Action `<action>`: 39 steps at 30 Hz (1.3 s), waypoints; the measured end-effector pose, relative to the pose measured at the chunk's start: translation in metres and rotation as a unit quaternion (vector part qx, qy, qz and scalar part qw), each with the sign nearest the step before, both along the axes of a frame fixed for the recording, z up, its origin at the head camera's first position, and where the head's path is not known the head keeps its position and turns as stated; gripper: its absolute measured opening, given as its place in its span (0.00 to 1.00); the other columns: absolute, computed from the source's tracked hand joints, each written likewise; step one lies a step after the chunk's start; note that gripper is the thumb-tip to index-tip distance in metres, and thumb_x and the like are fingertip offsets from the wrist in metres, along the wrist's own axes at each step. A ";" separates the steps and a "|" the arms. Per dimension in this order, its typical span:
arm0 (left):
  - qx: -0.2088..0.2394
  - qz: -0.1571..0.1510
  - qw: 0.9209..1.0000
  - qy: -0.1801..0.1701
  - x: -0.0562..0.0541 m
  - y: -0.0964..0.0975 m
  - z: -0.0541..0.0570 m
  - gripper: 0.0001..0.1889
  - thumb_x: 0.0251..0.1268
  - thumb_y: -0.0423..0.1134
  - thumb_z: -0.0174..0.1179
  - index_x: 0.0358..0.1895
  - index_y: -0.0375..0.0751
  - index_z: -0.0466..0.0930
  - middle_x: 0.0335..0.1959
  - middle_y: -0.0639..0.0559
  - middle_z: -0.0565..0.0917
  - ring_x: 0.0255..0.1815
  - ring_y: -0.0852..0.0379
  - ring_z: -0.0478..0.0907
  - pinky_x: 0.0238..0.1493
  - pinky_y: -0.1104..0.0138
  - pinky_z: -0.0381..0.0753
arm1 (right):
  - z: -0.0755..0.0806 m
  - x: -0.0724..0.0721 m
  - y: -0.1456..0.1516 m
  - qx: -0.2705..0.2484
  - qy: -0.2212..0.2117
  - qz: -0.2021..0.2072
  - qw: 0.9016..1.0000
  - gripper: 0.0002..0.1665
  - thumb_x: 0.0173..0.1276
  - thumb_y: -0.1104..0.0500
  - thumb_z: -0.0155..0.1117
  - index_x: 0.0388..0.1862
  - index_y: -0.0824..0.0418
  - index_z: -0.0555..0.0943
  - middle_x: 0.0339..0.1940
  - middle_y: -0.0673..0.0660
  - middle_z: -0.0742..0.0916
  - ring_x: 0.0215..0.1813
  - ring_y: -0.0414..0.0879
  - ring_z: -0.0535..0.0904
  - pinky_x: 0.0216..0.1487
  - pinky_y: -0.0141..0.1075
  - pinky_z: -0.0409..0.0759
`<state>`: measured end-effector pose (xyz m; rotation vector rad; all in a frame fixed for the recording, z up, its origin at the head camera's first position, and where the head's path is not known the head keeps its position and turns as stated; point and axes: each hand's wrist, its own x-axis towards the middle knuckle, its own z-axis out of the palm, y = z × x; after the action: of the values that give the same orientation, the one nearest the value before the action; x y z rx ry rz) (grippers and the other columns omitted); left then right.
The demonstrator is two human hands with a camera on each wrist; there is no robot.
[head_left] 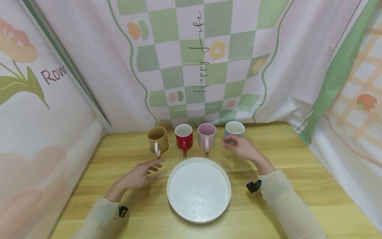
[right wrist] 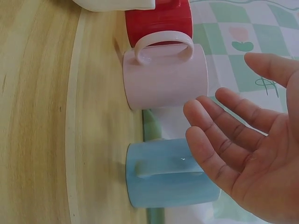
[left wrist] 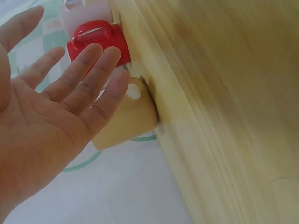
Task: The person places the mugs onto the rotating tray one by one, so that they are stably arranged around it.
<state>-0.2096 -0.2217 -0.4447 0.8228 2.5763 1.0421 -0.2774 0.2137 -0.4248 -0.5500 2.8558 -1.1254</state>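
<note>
Along the back of the table stand a mustard-yellow mug [head_left: 162,142] with a white handle, a red mug [head_left: 182,141], a pink mug [head_left: 211,139] and a blue mug [right wrist: 159,191]. In front of them lies a round white tray [head_left: 198,196]. My left hand [head_left: 138,174] hovers left of the tray, nearest the yellow mug, its fingers extended and holding nothing. My right hand [head_left: 243,147] is in front of the blue mug and partly covers it in the head view. In the right wrist view its relaxed fingers hold nothing; whether they touch the mug I cannot tell.
The wooden table [head_left: 143,215] meets a patterned curtain [head_left: 167,59] just behind the mugs. Printed cloth also hangs at the left [head_left: 53,139] and right. A small black device sits at each sleeve cuff.
</note>
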 end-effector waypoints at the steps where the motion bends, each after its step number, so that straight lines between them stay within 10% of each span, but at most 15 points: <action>1: -0.001 0.000 1.000 -0.001 0.000 0.000 -0.001 0.31 0.73 0.42 0.60 0.75 0.43 0.62 0.63 0.33 0.78 0.60 0.37 0.80 0.58 0.42 0.81 | 0.000 0.000 0.000 -0.002 0.001 0.002 1.000 0.20 0.74 0.49 0.61 0.58 0.59 0.81 0.51 0.60 0.88 0.48 0.53 0.85 0.48 0.45 0.85; 39: -0.001 -0.041 0.999 -0.014 0.003 0.012 -0.017 0.30 0.75 0.47 0.56 0.74 0.40 0.63 0.64 0.35 0.78 0.61 0.42 0.80 0.61 0.51 0.82 | -0.014 -0.010 -0.019 -0.082 -0.067 0.006 0.994 0.21 0.74 0.54 0.61 0.56 0.69 0.80 0.49 0.68 0.88 0.43 0.63 0.87 0.41 0.43 0.88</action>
<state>-0.2063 -0.2094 -0.4613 0.8989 2.4976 1.0204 -0.2873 0.1947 -0.4391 -0.4783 2.6603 -1.3486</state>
